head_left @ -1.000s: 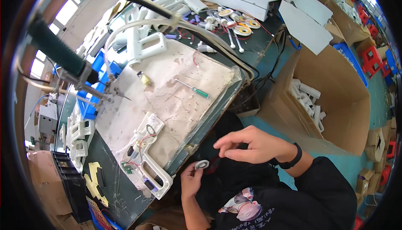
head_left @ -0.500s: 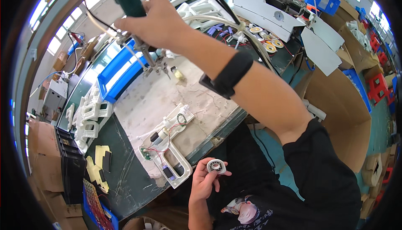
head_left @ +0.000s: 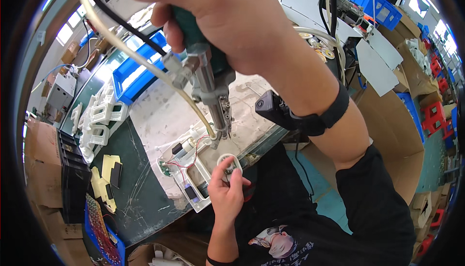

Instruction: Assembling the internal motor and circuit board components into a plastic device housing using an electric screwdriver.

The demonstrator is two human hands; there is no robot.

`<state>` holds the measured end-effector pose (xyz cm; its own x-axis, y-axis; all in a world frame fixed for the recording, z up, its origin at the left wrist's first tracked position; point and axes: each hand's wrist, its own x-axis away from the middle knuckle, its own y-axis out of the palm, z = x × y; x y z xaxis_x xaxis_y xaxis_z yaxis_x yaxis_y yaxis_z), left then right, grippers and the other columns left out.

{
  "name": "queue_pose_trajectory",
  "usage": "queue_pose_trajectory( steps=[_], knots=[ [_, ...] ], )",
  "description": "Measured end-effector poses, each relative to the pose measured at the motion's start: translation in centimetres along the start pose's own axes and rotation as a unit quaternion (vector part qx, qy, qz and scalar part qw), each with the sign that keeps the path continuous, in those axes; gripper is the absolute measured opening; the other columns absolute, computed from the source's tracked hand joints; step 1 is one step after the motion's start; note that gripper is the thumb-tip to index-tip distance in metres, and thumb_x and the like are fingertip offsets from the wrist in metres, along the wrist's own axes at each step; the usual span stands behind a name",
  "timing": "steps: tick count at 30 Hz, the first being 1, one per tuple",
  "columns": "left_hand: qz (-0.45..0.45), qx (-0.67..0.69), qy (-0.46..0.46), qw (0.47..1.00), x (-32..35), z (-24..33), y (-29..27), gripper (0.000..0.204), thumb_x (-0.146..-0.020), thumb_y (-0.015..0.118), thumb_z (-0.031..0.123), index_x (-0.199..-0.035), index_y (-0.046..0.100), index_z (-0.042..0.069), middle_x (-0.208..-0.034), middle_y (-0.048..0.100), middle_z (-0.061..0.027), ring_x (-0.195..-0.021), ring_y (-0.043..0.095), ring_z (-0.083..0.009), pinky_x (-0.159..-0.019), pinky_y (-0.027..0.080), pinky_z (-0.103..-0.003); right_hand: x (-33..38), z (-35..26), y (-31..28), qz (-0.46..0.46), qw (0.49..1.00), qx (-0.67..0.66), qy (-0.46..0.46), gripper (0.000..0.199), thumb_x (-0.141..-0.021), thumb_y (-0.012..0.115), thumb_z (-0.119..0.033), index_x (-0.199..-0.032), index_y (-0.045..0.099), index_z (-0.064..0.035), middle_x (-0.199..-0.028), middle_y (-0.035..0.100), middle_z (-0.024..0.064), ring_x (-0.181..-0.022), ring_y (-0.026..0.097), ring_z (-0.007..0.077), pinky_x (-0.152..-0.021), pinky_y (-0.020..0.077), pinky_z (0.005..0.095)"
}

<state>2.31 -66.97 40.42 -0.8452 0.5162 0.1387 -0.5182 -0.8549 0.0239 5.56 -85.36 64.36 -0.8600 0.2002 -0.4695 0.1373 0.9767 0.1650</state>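
My right hand point(head_left: 232, 19) is wrapped round the green grip of a powered screwdriver point(head_left: 213, 89), whose metal nozzle and feed tube point down over the bench. Below it, my left hand point(head_left: 225, 199) holds a small round white part point(head_left: 236, 159) between its fingers. Dark pieces show inside that part's ring, though the fingers cover some of it. The driver's tip hangs just above and left of the part, apparently apart from it. Beside the left hand lies an open white plastic housing point(head_left: 201, 205) with red wires, a small green circuit board point(head_left: 165, 168) and dark components.
A blue tray point(head_left: 127, 90) stands at the back left, near a pile of white plastic housings point(head_left: 99, 116). Yellow sheets point(head_left: 104, 179) lie on the dark bench. A large cardboard box point(head_left: 382, 135) is at the right. A black device point(head_left: 271, 105) is strapped to my right wrist.
My right hand has brought the screwdriver down and nearer, from the back of the bench to above my left hand. The left hand has risen slightly leftward with the round part, beside the housing.
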Motion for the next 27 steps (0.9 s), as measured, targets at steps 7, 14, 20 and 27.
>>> queue_pose_trajectory(
  steps=[7, 14, 20, 27],
  knots=[
    [0.078, -0.036, 0.064, 0.994, -3.7, 0.7, 2.6, 0.029, -0.092, 0.064, 0.012, -0.113, 0.06, -0.006, -0.081, 0.064, -0.0058, -0.05, 0.055, -0.007, -0.045, 0.043, -0.02, -0.2, 3.9, -0.3, 0.075, 0.996, 0.003, -0.051, 0.025, -0.07, 0.07, -0.021, -0.063, 0.059, -0.0001, -0.055, 0.055, 0.0032, -0.047, 0.05, 0.0091, -0.045, 0.0406, 0.0277],
    [0.113, -0.311, 0.26, 0.907, -6.2, 0.4, 3.4, 0.014, -0.088, 0.066, 0.009, -0.095, 0.067, -0.003, -0.081, 0.064, -0.0089, -0.065, 0.06, -0.0177, -0.059, 0.047, -0.03, 0.0, 3.8, -2.5, 0.091, 0.991, 0.03, -0.088, 0.026, -0.069, 0.07, -0.022, -0.062, 0.058, 0.0003, -0.055, 0.054, 0.0026, -0.049, 0.048, 0.0088, -0.046, 0.0406, 0.0293],
    [0.129, -0.434, 0.26, 0.853, -8.2, 0.5, 4.7, 0.014, -0.087, 0.061, 0.011, -0.089, 0.066, -0.003, -0.082, 0.063, -0.0189, -0.073, 0.059, -0.0379, -0.064, 0.045, -0.043, 1.2, -0.6, -4.1, 0.063, 0.989, 0.117, 0.059, 0.027, -0.086, 0.066, -0.026, -0.081, 0.059, -0.0008, -0.061, 0.054, 0.002, -0.055, 0.052, 0.0093, -0.051, 0.0414, 0.0257],
    [0.12, -0.104, 0.077, 0.984, -7.4, 0.6, 3.3, 0.033, -0.086, 0.054, -0.007, -0.119, 0.058, 0.0, -0.096, 0.062, -0.0124, -0.06, 0.061, -0.0151, -0.051, 0.047, -0.025, 0.8, 3.1, -4.6, 0.068, 0.991, -0.001, -0.116, 0.031, -0.075, 0.07, -0.028, -0.069, 0.061, 0.0011, -0.057, 0.055, 0.003, -0.05, 0.05, 0.0101, -0.047, 0.0406, 0.028]
  ],
)
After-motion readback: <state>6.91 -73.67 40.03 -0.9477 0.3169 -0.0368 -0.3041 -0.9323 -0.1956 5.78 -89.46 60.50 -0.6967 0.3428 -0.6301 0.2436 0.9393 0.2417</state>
